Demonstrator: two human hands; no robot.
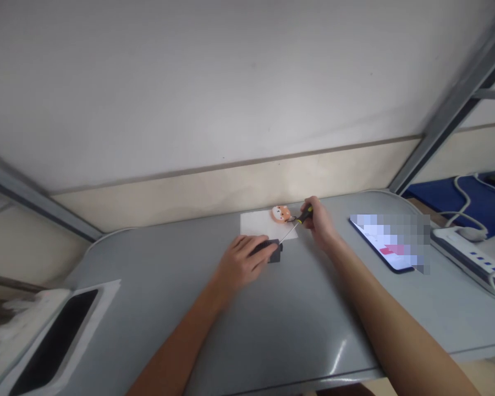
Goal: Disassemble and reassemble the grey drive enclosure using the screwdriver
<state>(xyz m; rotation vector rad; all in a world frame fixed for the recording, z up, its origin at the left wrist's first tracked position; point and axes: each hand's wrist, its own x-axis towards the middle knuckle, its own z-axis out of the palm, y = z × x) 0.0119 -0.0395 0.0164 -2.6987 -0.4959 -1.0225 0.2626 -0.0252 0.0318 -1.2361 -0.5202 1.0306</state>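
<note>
My left hand (247, 257) is closed on a small black box-like object (275, 254), pressing it to the grey tabletop; the fingers cover much of it. A screwdriver (306, 214) with a black and yellow handle is in my right hand (317, 223), fingers wrapped round the handle. Its thin metal shaft slants down and left, the tip at or near the black object's upper right edge; contact is too small to make out. Just behind lies an orange and white animal-faced trinket (280, 213) with a dark cord or ring, on a white sheet of paper (256, 223).
To the right a lit phone (367, 234), partly blurred out, lies on the grey table (181, 242). Beyond it sits a white power strip (457, 247) with cables. A black flat slab (58, 341) lies on white paper at the left. A wall backs the table between metal posts.
</note>
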